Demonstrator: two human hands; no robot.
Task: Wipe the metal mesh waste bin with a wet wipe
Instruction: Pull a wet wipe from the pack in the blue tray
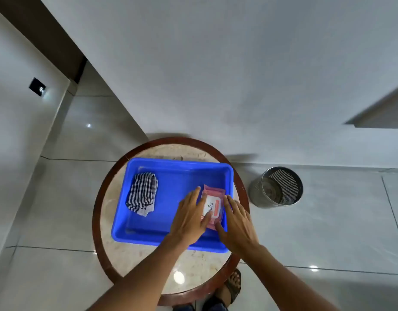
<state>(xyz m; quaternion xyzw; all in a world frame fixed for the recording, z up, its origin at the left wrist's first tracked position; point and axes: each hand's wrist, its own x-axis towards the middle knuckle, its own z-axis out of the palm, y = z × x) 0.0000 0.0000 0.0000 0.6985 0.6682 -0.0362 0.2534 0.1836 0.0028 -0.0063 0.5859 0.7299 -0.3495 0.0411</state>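
Pink wet-wipe pack (211, 206), lower centre, is clasped between left hand (190, 217) and right hand (237, 223); its flap should be peeled gently.

blue tray (135, 230), pink wipes pack (212, 206), striped cloth (142, 194)

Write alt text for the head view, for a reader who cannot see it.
Both hands, left hand and right hand, rest on a pink wipes pack in a blue tray on a round table. A striped cloth lies in the tray; the mesh bin stands on the floor.
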